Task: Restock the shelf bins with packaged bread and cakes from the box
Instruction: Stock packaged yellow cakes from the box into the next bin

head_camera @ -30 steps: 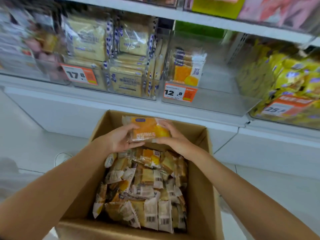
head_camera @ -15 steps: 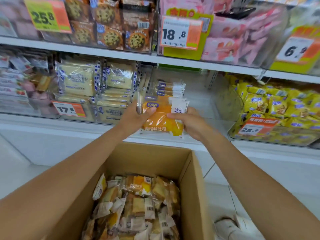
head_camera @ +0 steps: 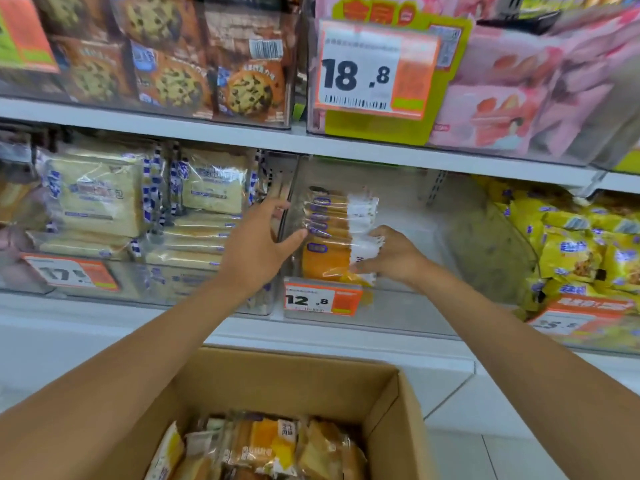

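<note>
While right hand [head_camera: 394, 254] pinches it, orange clear-wrapped pack [head_camera: 325, 261] stands upright.

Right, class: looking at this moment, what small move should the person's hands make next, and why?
Probably release the orange pack and draw back: it stands in the bin against matching packs, right hand holding its edge, and the box holds more.

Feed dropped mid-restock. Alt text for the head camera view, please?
The right hand grips an orange bread pack at the front of the row in the clear bin tagged 12.8; the left hand, open, touches its other side. More packs lie in the cardboard box below.
</note>
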Available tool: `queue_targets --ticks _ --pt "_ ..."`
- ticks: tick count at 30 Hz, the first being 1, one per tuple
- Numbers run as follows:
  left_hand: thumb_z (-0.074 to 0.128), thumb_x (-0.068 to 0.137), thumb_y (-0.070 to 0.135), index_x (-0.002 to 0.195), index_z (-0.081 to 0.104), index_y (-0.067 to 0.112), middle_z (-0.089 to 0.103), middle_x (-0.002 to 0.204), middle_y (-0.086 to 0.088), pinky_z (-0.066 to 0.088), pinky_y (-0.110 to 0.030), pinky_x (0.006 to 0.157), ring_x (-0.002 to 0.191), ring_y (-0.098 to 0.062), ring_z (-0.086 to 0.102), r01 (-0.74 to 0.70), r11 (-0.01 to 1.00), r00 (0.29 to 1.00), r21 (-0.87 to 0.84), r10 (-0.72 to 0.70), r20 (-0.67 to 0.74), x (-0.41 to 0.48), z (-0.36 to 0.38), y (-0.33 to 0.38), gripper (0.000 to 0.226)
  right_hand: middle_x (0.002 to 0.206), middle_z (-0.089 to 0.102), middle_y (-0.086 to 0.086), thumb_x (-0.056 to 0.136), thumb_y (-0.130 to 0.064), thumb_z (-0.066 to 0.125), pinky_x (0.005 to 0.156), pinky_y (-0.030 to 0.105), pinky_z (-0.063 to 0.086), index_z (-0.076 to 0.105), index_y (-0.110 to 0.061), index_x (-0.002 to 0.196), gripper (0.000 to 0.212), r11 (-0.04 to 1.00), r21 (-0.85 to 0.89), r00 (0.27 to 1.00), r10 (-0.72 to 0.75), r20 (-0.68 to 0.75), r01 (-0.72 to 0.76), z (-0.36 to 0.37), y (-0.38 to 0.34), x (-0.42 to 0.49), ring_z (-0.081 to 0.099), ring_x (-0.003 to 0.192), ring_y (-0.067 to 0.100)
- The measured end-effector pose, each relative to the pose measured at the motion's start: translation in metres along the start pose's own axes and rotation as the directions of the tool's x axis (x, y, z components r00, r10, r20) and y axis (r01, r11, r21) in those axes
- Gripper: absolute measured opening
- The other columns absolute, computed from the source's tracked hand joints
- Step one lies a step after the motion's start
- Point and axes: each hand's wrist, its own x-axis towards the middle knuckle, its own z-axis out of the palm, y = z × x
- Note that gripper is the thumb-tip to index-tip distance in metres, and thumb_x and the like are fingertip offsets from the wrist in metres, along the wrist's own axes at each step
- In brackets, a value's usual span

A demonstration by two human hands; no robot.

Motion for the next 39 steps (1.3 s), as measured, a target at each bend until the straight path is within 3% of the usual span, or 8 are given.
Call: queue_targets --ticks 11,15,19,22,25,28,36,39 --pt "0.068 0.085 0.047 0.132 0.052 0.031 0.060 0.123 0.008 0.051 -0.032 0.076 0.079 -0.009 0.052 -0.017 0.999 1.000 -0.031 0.017 -0.016 -0.002 -0.001 -0.002 0.051 0.130 0.040 0.007 0.069 -0.032 0.087 0.088 0.025 0.038 0.039 -0.023 0.133 0.081 0.949 -0.301 0.994 -0.104 -0.024 0.092 0.007 -0.007 -0.002 0.043 0.111 0.018" --pt "0.069 0.085 0.045 0.131 0.054 0.028 0.058 0.118 0.005 0.052 -0.033 0.078 0.077 -0.010 0.055 -0.005 1.000 1.000 0.008 0.005 -0.001 -0.008 -0.011 0.009 0.051 0.130 0.044 0.009 0.072 -0.036 0.083 0.100 0.033 0.036 0.040 -0.023 0.139 0.081 0.912 -0.404 0.969 -0.159 -0.188 0.072 -0.002 -0.017 -0.023 0.040 0.123 0.027" --pt "0.070 0.087 0.035 0.102 0.064 0.023 0.057 0.088 0.011 0.043 -0.028 0.065 0.077 -0.011 0.055 -0.051 0.998 0.991 0.047 0.057 -0.123 -0.043 -0.016 0.021 0.020 0.098 0.055 0.000 0.081 -0.026 0.073 0.078 0.028 0.039 0.058 -0.018 0.114 0.037 0.914 -0.378 0.895 -0.287 -0.342 0.149 0.012 -0.028 -0.068 0.051 0.087 0.013" --pt "0.071 0.087 0.027 0.090 0.064 0.017 0.057 0.072 0.009 0.044 -0.029 0.063 0.067 -0.009 0.054 0.076 0.989 0.997 -0.128 -0.075 0.013 -0.084 -0.008 0.015 0.013 0.070 0.052 -0.008 0.081 -0.013 0.069 0.064 0.031 0.041 0.061 -0.021 0.088 0.013 0.947 -0.194 0.898 -0.308 -0.315 0.257 0.044 -0.021 -0.111 0.046 0.062 0.008" --pt "0.070 0.087 0.033 0.090 0.065 0.021 0.061 0.075 0.013 0.049 -0.028 0.068 0.072 -0.007 0.060 0.232 0.969 0.961 -0.087 -0.215 0.174 -0.130 0.005 -0.017 0.014 0.083 0.057 -0.008 0.087 -0.019 0.066 0.066 0.026 0.042 0.061 -0.021 0.098 0.013 0.962 -0.247 0.992 -0.125 -0.031 0.114 0.088 0.016 -0.148 0.053 0.074 0.009" --pt "0.067 0.089 0.037 0.094 0.066 0.023 0.064 0.085 0.014 0.052 -0.027 0.080 0.086 -0.007 0.063 0.356 0.934 0.889 0.001 -0.339 0.306 -0.177 0.013 -0.062 0.015 0.115 0.060 -0.001 0.090 -0.026 0.064 0.081 0.023 0.044 0.058 -0.016 0.122 0.033 0.916 -0.378 0.957 0.218 0.191 -0.133 0.131 0.080 -0.169 0.058 0.109 0.017" --pt "0.069 0.089 0.029 0.091 0.063 0.021 0.064 0.086 0.004 0.050 -0.029 0.072 0.084 -0.015 0.061 0.629 0.776 0.692 0.047 -0.586 0.422 -0.247 0.030 -0.161 0.010 0.146 0.044 0.015 0.097 -0.035 0.054 0.097 0.036 0.041 0.007 -0.012 0.156 0.078 0.758 -0.224 0.765 0.639 0.074 -0.612 0.211 0.191 -0.170 0.047 0.129 0.034" --pt "0.069 0.090 0.028 0.091 0.062 0.020 0.061 0.081 0.001 0.051 -0.033 0.071 0.077 -0.016 0.059 0.684 0.729 0.635 0.025 -0.612 0.472 -0.267 0.036 -0.180 0.011 0.134 0.056 0.015 0.096 -0.024 0.057 0.093 0.036 0.047 0.034 -0.009 0.147 0.058 0.742 -0.276 0.781 0.622 -0.056 -0.610 0.225 0.210 -0.169 0.056 0.119 0.033"
